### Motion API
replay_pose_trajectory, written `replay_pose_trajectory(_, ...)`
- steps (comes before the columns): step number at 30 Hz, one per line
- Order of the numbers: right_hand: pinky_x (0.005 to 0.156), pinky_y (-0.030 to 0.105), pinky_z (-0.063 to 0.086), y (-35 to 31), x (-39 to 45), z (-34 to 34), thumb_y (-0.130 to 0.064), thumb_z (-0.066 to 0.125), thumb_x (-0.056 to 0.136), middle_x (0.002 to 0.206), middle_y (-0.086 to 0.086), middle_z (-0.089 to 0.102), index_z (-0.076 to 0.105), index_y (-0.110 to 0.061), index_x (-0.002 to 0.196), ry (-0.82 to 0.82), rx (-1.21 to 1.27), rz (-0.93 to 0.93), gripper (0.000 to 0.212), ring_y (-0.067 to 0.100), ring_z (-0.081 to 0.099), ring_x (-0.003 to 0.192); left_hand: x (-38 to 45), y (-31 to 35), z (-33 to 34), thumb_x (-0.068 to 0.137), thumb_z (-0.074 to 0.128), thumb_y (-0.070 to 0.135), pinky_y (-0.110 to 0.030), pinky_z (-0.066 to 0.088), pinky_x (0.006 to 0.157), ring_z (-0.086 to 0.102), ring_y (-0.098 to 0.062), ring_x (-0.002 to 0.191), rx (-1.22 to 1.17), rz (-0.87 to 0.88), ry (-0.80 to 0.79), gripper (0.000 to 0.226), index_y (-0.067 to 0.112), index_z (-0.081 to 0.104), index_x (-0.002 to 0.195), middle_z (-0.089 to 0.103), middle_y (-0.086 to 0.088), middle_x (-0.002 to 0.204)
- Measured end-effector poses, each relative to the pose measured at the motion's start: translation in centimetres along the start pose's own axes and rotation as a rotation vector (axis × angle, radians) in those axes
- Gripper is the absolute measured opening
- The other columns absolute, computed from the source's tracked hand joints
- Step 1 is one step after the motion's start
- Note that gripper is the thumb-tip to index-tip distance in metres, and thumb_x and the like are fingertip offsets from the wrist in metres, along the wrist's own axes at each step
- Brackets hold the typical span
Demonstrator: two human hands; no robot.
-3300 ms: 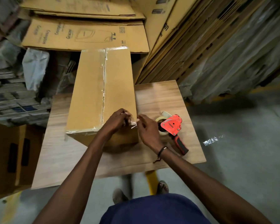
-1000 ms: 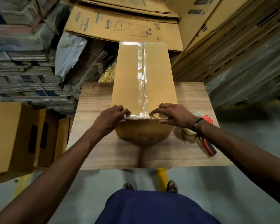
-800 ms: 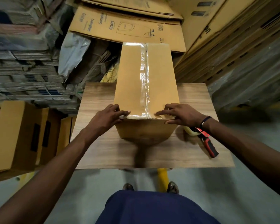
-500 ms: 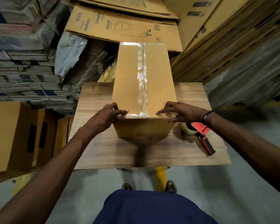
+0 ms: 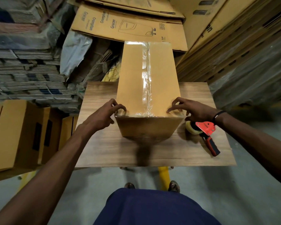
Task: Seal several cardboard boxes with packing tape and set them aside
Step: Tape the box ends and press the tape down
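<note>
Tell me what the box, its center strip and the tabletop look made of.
Box: plain matte brown cardboard. Strip: clear glossy plastic tape, judging by its glare and wrinkles. Tabletop: wood-grain board, probably laminate or veneer; cannot tell which.

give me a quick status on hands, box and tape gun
Left hand and right hand on box near corners, fingers curled. Seam taped. Tape gun lying on table, right of box.
</note>
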State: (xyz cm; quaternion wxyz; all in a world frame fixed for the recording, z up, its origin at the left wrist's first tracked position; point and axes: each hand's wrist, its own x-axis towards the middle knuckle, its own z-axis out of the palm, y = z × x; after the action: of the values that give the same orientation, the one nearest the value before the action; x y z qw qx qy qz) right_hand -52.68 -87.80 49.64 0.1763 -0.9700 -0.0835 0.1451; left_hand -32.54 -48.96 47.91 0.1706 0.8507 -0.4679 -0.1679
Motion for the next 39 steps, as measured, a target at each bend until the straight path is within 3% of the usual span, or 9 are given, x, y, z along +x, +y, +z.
replay_pose_trajectory(5,0.080,0.008,0.043,-0.2,0.2,0.8,0.011,0.076,0.076,0.136,-0.011,0.040,0.057,-0.036,0.141,0.061,0.077,0.009,0.082,0.005,0.044,0.109,0.6,1.3,0.9,0.076,0.083,-0.003,-0.040,0.055,0.077,0.055,-0.019,0.098,0.034,-0.097,0.048,0.072,0.037,0.047,0.125,0.044,0.005,0.112)
replay_pose_trajectory(10,0.090,0.041,0.052,-1.0,1.3,0.9,0.015,0.067,0.074,0.127,-0.005,0.046,0.053,-0.040,0.136,0.047,0.129,0.057,0.084,0.017,0.051,0.108,1.8,2.9,1.5,0.083,0.071,-0.006,-0.042,0.046,0.074,0.055,-0.034,0.096,0.201,-0.212,0.045,0.052,0.013,0.046,0.124,0.046,-0.013,0.120)
replay_pose_trajectory(13,0.090,0.047,0.051,-1.6,1.6,1.1,0.012,0.067,0.077,0.123,-0.001,0.046,0.052,-0.037,0.136,0.040,0.155,0.083,0.078,0.023,0.051,0.105,2.0,3.5,2.1,0.082,0.065,-0.009,-0.046,0.047,0.075,0.054,-0.039,0.098,0.279,-0.277,0.055,0.046,0.007,0.046,0.121,0.044,-0.019,0.123)
replay_pose_trajectory(22,0.085,0.036,0.049,-0.8,1.5,1.9,0.009,0.076,0.069,0.118,0.003,0.045,0.054,-0.042,0.131,0.028,0.303,0.109,0.084,0.027,0.050,0.103,2.5,5.4,2.3,0.084,0.068,-0.009,-0.040,0.046,0.078,0.054,-0.037,0.109,0.441,-0.311,-0.017,0.050,0.000,0.045,0.126,0.041,-0.022,0.131)
replay_pose_trajectory(25,0.081,0.024,0.045,-0.8,1.1,2.1,0.011,0.075,0.071,0.120,0.003,0.045,0.054,-0.041,0.132,0.057,0.333,0.098,0.084,0.019,0.049,0.103,2.5,5.3,2.3,0.092,0.074,0.013,-0.039,0.047,0.079,0.052,-0.038,0.109,0.429,-0.309,-0.042,0.049,-0.001,0.042,0.127,0.040,-0.022,0.132)
replay_pose_trajectory(28,0.085,0.019,0.046,-0.7,0.3,2.4,0.007,0.080,0.073,0.123,0.000,0.045,0.058,-0.033,0.137,0.092,0.344,0.082,0.078,0.007,0.047,0.104,2.5,5.0,2.0,0.080,0.088,0.041,-0.045,0.049,0.086,0.050,-0.039,0.112,0.349,-0.315,-0.094,0.080,0.000,0.040,0.130,0.039,-0.020,0.130)
replay_pose_trajectory(33,0.085,0.008,0.037,-1.6,0.3,3.1,0.019,0.066,0.069,0.125,0.004,0.046,0.060,-0.021,0.136,0.193,0.292,0.071,0.078,0.004,0.046,0.105,2.3,5.2,2.2,0.082,0.071,-0.008,-0.046,0.054,0.080,0.053,-0.039,0.109,0.449,-0.304,-0.050,0.054,0.000,0.042,0.127,0.040,-0.022,0.132)
replay_pose_trajectory(37,0.089,0.028,0.047,-2.1,0.3,3.4,0.020,0.068,0.068,0.126,0.005,0.046,0.060,-0.020,0.133,0.230,0.338,0.104,0.077,0.019,0.050,0.107,2.6,6.4,2.8,0.091,0.058,-0.009,-0.043,0.053,0.079,0.053,-0.038,0.112,0.489,-0.355,0.014,0.043,-0.003,0.042,0.130,0.040,-0.022,0.134)
replay_pose_trajectory(39,0.087,0.032,0.048,-2.2,0.3,3.3,0.015,0.075,0.071,0.125,0.004,0.046,0.060,-0.022,0.132,0.219,0.350,0.109,0.072,0.011,0.050,0.105,2.8,7.0,3.1,0.094,0.058,-0.005,-0.042,0.053,0.082,0.050,-0.038,0.117,0.472,-0.397,0.008,0.043,-0.004,0.040,0.134,0.038,-0.022,0.137)
